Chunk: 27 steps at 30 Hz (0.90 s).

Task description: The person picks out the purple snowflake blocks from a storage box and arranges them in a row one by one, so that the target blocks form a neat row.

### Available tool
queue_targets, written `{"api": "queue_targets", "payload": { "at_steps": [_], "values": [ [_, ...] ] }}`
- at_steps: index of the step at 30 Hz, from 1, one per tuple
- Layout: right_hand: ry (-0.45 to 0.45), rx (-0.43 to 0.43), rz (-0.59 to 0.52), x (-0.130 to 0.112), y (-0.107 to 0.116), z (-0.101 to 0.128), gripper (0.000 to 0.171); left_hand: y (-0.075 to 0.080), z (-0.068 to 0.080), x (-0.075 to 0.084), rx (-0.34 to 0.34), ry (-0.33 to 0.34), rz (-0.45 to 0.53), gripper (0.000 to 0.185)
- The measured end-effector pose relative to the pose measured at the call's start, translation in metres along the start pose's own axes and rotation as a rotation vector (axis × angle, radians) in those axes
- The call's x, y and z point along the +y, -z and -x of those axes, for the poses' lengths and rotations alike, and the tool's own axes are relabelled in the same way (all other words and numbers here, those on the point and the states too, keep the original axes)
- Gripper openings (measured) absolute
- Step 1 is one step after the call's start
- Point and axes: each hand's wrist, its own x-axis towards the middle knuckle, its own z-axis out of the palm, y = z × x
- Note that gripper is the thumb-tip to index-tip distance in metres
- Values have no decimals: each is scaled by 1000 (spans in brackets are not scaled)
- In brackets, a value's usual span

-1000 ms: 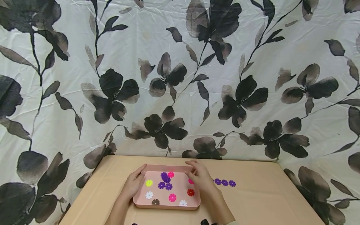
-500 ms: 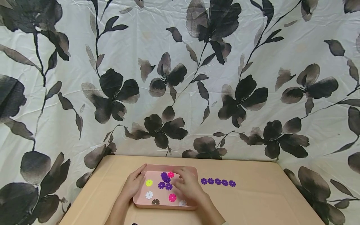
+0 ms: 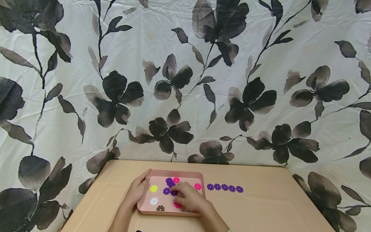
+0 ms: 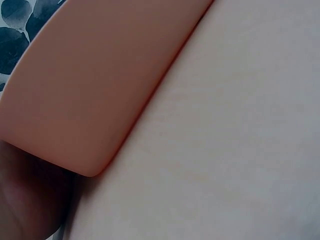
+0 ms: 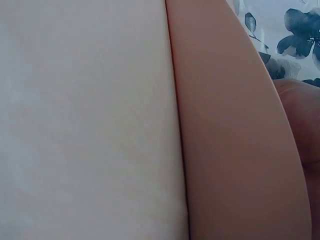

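A pink tray (image 3: 185,172) sits on the tan table (image 3: 261,209) and holds several flower-shaped discs: purple (image 3: 166,191), yellow (image 3: 153,188), white (image 3: 153,201), brown (image 3: 160,208) and pink (image 3: 197,186). My left hand (image 3: 138,190) grips the tray's left wall, thumb on the rim. My right hand (image 3: 186,197) is inside the tray, its fingertips on a purple disc near the middle; I cannot see whether it pinches it. The wrist views show only the tray's outer wall (image 4: 90,85) (image 5: 230,150) and the table, blurred.
Several purple discs (image 3: 224,187) lie in a row on the table just right of the tray. A floral cloth (image 3: 185,80) hangs behind the table and drapes past its side edges. Bare tabletop (image 3: 275,199) stretches to the right.
My right hand has moved left from the tray's right edge to its middle, down onto the purple discs. This uncovered the pink disc and the row's left end. The left hand has stayed.
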Motion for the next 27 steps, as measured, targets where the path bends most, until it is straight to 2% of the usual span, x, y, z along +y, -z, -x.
{"api": "queue_targets", "payload": {
  "at_steps": [3,9,16,22,27],
  "values": [
    [2,-8,13,1,-1,-1,36,-1,-1,-1,5,6,11,47],
    [17,-7,114,0,-3,-2,36,-1,1,2,4,11,14,47],
    [31,19,147,1,-3,-2,21,-1,1,1,8,22,11,47],
    [1,32,99,2,-2,-2,18,-1,-1,-1,14,16,-10,46],
    [-59,34,-3,1,-2,-3,14,0,-1,-2,9,19,-13,46]
  ]
}}
